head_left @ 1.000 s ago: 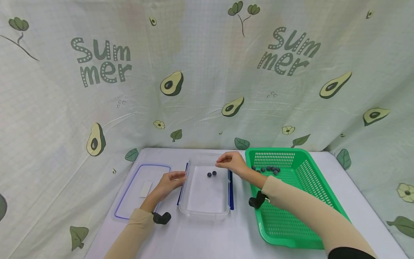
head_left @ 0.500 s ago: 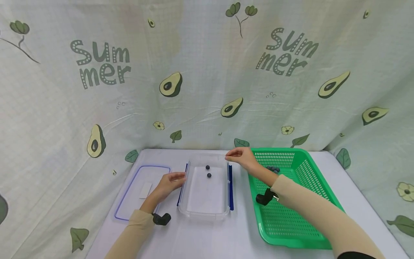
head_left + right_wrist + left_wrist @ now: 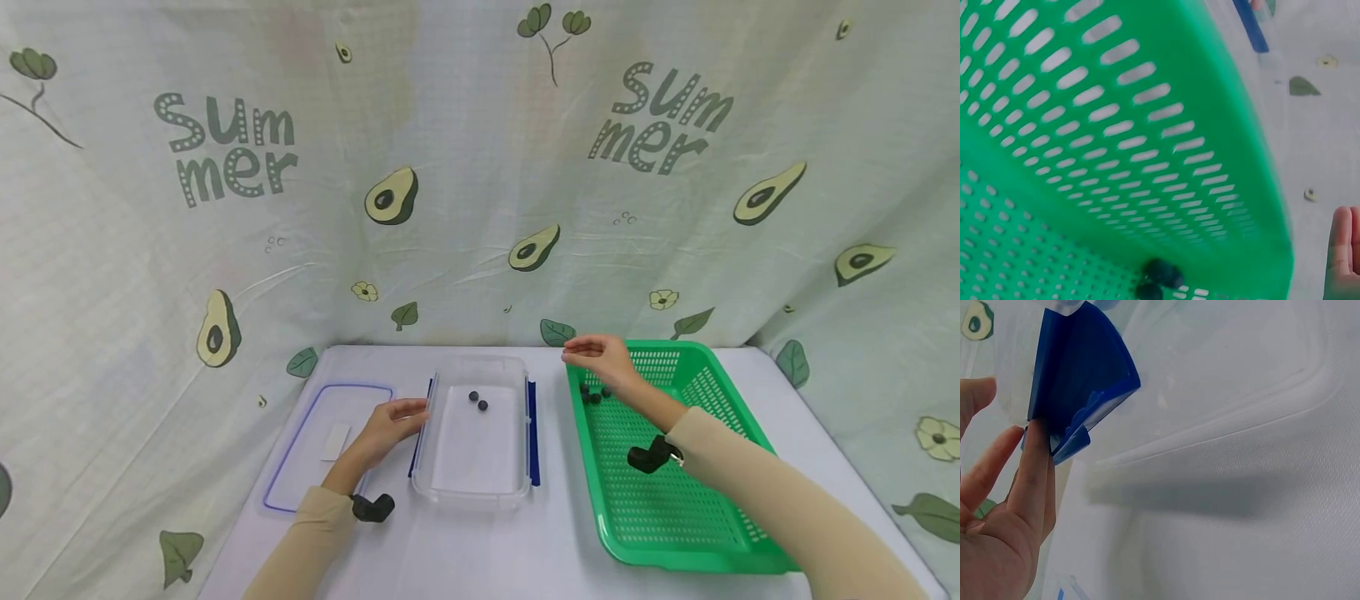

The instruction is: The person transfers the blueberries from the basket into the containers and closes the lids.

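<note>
The right hand has swung from over the clear tub to the green basket's far-left corner, at about 1 o'clock from the tub; its fingers are loosely curled and hold nothing I can see. Two blueberries now lie in the tub's far half, so one more has apparently been dropped. They are small, round, dark blue. More berries wait under that hand. The left hand stays flat, fingers straight against the tub's blue clip.
</note>
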A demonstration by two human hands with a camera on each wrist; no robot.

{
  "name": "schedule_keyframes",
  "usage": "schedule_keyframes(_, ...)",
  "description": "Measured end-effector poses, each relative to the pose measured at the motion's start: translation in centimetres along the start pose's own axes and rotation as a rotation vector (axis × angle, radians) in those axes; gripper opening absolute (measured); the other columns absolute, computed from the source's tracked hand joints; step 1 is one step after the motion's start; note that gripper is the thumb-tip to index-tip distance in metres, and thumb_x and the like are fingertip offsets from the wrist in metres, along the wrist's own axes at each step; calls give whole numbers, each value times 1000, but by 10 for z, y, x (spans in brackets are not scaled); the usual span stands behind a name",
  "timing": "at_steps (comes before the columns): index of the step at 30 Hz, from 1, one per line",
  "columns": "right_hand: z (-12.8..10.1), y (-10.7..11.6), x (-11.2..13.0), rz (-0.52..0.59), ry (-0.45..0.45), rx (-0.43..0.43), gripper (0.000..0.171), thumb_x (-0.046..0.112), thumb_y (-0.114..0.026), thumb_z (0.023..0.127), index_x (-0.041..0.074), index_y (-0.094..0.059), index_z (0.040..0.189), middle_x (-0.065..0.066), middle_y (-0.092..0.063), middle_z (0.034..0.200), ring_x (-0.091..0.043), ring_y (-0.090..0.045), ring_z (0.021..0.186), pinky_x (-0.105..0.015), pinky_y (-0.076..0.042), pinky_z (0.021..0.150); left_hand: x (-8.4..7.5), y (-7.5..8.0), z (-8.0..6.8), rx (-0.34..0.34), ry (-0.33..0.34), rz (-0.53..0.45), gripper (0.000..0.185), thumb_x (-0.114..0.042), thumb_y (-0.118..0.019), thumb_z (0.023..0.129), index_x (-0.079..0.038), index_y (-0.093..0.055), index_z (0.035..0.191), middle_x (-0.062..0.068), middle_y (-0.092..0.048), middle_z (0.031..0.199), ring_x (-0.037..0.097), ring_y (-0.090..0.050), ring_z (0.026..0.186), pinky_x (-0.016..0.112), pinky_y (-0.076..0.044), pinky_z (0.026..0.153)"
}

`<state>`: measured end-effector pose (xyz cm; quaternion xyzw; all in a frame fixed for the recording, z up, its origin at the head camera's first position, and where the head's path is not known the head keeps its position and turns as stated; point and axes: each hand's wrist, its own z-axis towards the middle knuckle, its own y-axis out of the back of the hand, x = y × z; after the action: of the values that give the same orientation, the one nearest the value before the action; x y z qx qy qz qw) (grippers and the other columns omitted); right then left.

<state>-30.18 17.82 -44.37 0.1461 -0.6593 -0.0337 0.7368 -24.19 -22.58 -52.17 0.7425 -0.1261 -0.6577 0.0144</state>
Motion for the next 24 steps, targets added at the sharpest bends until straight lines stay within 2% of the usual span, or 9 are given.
schedule_keyframes(5, -6, 18, -9, 14, 15, -26, 43, 10, -76, 90, -14, -60, 122, -26, -66, 116, -5, -66, 88, -24, -58, 82, 1, 0, 1, -3, 2, -8, 45, -16, -73, 93, 2, -61, 132, 20, -62, 130, 29, -60, 119, 34, -54, 97)
schedule_keyframes(8, -10, 27, -15, 10, 24, -44, 43, 9, -75, 90, -15, -59, 122, -27, -66, 116, -4, -66, 87, -21, -58, 80, 2, 0, 1, 1, 1, -14, 46, -17, -73, 93, 2, -60, 132, 20, -61, 131, 29, -61, 119, 34, -54, 97)
schedule_keyframes(13, -16, 41, -27, -49, 23, -82, 43, 12, -75, 91, -15, -60, 121, -24, -68, 112, -1, -65, 86, -22, -58, 81, 1, 0, -1, -1, 6, -23, 45, -15, -73, 92, 2, -61, 131, 20, -62, 130, 28, -61, 118, 33, -54, 96)
schedule_keyframes(18, -21, 56, -41, -141, 9, -120, 43, 17, -75, 92, -13, -62, 119, -23, -69, 110, 2, -63, 85, -32, -59, 85, 3, 1, 0, 4, -6, -21, 45, -16, -73, 92, 4, -60, 131, 22, -61, 130, 30, -61, 118, 34, -54, 96)
schedule_keyframes(21, -22, 66, -50, -168, 4, -160, 41, 16, -75, 92, -13, -63, 119, -25, -68, 110, 3, -63, 83, -35, -59, 86, 3, 1, 0, 9, -2, -21, 45, -16, -73, 92, 2, -60, 132, 20, -61, 130, 30, -60, 119, 34, -54, 98)
schedule_keyframes(24, -22, 74, -58, -172, 11, -208, 40, 14, -75, 91, -14, -63, 118, -29, -67, 109, 4, -62, 80, -33, -60, 84, 3, 1, 1, 8, -5, -12, 46, -17, -73, 93, 2, -60, 132, 19, -62, 130, 30, -60, 119, 35, -53, 98)
